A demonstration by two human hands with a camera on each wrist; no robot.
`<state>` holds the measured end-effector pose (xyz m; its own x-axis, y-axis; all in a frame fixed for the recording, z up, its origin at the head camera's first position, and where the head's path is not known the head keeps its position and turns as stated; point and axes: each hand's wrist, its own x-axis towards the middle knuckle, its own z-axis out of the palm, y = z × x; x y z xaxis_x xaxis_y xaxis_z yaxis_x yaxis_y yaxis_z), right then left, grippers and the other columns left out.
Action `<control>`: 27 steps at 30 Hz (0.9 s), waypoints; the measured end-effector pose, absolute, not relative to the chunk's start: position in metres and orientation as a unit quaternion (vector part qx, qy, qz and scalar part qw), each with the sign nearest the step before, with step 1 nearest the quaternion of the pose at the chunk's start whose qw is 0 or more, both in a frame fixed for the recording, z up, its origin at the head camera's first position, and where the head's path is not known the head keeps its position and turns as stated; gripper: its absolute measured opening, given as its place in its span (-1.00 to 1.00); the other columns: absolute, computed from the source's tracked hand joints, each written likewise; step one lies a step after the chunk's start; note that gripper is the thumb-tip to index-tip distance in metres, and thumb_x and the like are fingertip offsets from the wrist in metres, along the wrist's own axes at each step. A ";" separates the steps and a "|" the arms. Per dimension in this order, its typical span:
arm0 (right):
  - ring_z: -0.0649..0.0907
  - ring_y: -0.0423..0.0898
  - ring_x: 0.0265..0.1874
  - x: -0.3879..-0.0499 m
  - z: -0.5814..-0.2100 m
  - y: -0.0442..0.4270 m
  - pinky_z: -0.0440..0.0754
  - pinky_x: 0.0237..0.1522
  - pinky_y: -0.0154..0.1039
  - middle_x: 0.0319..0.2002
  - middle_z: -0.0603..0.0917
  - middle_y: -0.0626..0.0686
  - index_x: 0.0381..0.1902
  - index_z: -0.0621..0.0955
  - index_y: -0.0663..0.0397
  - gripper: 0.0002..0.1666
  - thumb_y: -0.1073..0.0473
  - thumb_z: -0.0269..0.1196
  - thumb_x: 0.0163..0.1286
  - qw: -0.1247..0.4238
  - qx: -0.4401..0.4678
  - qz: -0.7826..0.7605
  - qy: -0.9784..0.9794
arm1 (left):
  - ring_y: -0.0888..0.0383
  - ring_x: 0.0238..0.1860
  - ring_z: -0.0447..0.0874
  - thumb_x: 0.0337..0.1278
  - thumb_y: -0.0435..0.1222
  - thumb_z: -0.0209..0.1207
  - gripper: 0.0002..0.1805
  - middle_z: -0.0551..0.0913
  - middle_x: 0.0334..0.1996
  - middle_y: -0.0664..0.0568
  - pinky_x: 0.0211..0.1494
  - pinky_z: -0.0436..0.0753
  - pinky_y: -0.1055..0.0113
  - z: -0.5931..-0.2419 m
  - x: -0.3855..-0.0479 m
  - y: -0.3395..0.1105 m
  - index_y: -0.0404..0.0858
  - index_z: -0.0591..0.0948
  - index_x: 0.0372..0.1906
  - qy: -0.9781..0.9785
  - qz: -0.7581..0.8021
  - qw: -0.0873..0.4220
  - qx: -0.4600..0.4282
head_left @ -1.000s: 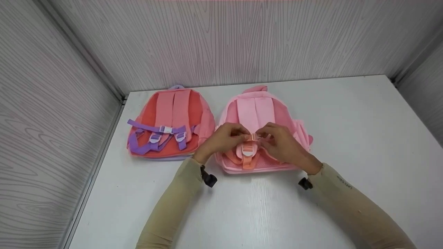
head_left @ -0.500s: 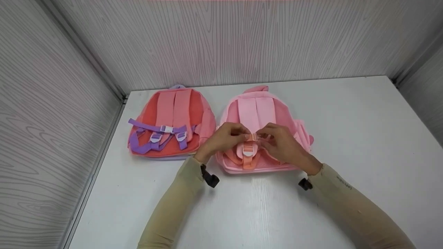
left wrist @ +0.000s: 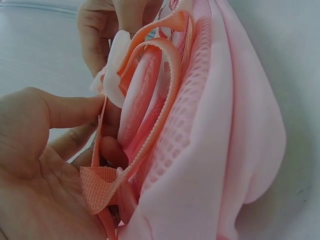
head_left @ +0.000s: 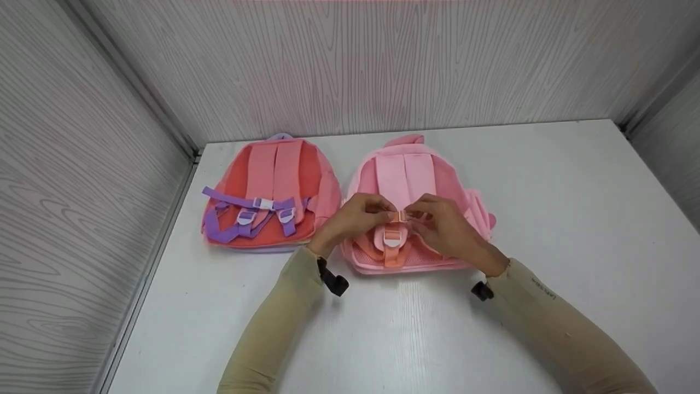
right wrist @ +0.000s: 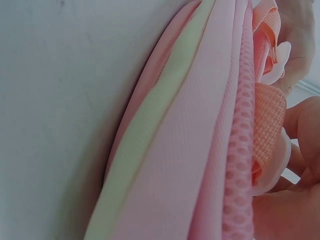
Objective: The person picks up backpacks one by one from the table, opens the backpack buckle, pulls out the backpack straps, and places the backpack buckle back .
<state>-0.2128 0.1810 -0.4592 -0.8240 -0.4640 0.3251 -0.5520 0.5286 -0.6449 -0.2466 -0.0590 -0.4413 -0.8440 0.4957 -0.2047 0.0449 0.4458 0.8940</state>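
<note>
A pink backpack (head_left: 445, 175) lies back side up on the table, its shoulder straps facing me. My left hand (head_left: 358, 219) pinches an orange strap at a small buckle (head_left: 400, 216) over the lower middle of the bag. From the other side, the fingertips of my right hand (head_left: 443, 224) pinch the same buckle. Just below it hangs a white strap adjuster (head_left: 392, 239). In the left wrist view, the orange webbing (left wrist: 97, 187) passes my left thumb and loops beside the mesh back panel (left wrist: 182, 107). Fingers partly cover the buckle, so its fastening is hard to see.
A coral backpack (head_left: 234, 178) with purple straps lies to the left, close against the pink one, its white buckle (head_left: 265, 204) in front. The white table (head_left: 547, 219) meets a grey wood-grain wall (head_left: 350, 71) at the back and another panel (head_left: 71, 191) on the left.
Both hands stay at the buckle with almost no movement. The left wrist has shifted very slightly to the right; the bags lie as before.
</note>
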 end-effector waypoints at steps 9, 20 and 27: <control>0.71 -0.06 -0.23 -0.213 -0.461 0.181 0.74 -0.16 -0.15 -0.21 0.77 0.05 0.03 0.82 0.14 -0.73 0.24 0.50 0.38 0.079 0.301 0.385 -0.869 | 0.13 -0.02 0.64 0.51 -0.25 0.25 -0.79 0.77 -0.03 0.00 0.14 0.65 0.30 -0.442 -0.248 -0.059 -0.20 0.79 0.05 0.813 0.510 0.219 0.175; 0.71 -0.07 -0.22 -0.213 -0.460 0.180 0.74 -0.14 -0.14 -0.22 0.76 0.05 0.03 0.82 0.13 -0.74 0.25 0.48 0.41 0.070 0.302 0.382 -0.871 | 0.11 -0.01 0.64 0.51 -0.25 0.26 -0.80 0.77 -0.03 0.00 0.17 0.66 0.27 -0.441 -0.249 -0.058 -0.19 0.79 0.05 0.816 0.506 0.223 0.172; 0.70 -0.08 -0.23 -0.213 -0.460 0.180 0.73 -0.15 -0.15 -0.21 0.77 0.05 0.04 0.82 0.13 -0.74 0.25 0.47 0.42 0.067 0.300 0.384 -0.871 | 0.12 -0.02 0.66 0.48 -0.27 0.26 -0.78 0.79 -0.04 -0.02 0.18 0.66 0.26 -0.442 -0.250 -0.056 -0.23 0.80 0.05 0.814 0.507 0.215 0.184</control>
<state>-0.2125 0.1805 -0.4597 -0.8112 -0.4703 0.3475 -0.5738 0.5253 -0.6284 -0.2500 -0.0565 -0.4417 -0.8397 0.5180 -0.1627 0.0825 0.4180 0.9047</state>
